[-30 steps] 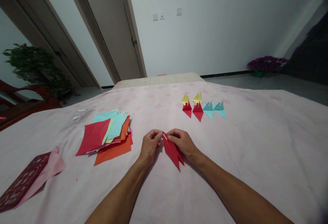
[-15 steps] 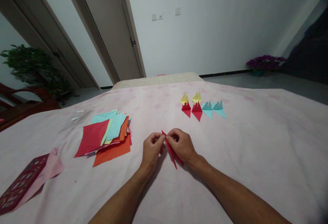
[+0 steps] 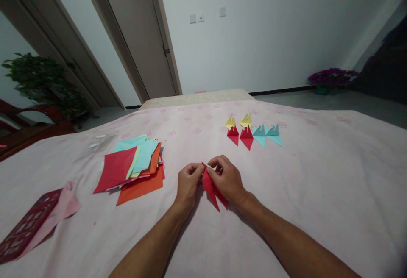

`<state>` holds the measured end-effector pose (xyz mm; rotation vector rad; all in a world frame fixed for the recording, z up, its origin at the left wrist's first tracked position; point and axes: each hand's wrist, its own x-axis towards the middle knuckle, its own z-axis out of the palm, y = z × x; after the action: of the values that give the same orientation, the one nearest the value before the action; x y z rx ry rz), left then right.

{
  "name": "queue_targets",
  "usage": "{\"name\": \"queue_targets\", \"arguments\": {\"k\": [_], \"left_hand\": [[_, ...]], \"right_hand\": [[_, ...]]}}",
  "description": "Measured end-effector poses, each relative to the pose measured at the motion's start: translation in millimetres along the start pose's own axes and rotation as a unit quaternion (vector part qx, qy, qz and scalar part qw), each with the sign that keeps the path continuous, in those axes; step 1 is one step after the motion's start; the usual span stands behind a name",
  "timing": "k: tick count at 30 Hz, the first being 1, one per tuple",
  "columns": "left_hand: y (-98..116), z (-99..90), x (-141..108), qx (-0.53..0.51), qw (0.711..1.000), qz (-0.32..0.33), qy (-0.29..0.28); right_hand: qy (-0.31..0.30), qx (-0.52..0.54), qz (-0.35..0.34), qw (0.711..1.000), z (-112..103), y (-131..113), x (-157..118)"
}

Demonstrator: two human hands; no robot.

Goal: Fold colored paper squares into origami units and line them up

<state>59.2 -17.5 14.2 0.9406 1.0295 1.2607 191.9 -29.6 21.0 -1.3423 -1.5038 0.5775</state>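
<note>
A red folded paper piece (image 3: 210,188) with two long points hanging toward me is held between both hands, a little above the pink cloth (image 3: 203,240). My left hand (image 3: 188,184) pinches its upper tip between thumb and finger. My right hand (image 3: 227,179) grips its upper right side, the thumb pressed against the paper and covering part of it. Beyond the hands stand finished paper cranes: two red cranes (image 3: 246,137), two yellow cranes (image 3: 246,120) behind them and two light blue cranes (image 3: 274,134) to the right.
On the left lies a loose stack of coloured paper squares (image 3: 140,193), with a clear plastic wrapper (image 3: 97,147) behind it. A dark red printed packet (image 3: 28,223) and a crumpled pink sheet (image 3: 65,206) lie at the near left. Against the far wall sits a purple flowering plant (image 3: 332,76).
The red paper has turned in my fingers, so more of its flat face and both points show. My right hand has tilted slightly upward. The cranes and the paper stack stay in place.
</note>
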Motion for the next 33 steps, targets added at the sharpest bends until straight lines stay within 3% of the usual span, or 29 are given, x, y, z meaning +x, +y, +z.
{"name": "queue_targets", "arguments": {"k": [3,6,17,33], "left_hand": [[-2,-1.2,1,0.016,1.000,0.010,0.014],[-3,-2.1,1,0.048,0.999,0.014,0.021],[2,0.2,-5,0.169,0.981,0.090,0.018],[-5,-4.3,-4,0.266,0.950,0.165,0.009]], "right_hand": [[0.031,-0.116,-0.119,0.986,-3,-6,-2],[0.040,-0.167,-0.160,0.972,-4,-9,-3],[0.056,-0.250,-0.170,0.952,-5,-10,-3],[0.047,-0.256,-0.134,0.956,-8,-13,0]]}}
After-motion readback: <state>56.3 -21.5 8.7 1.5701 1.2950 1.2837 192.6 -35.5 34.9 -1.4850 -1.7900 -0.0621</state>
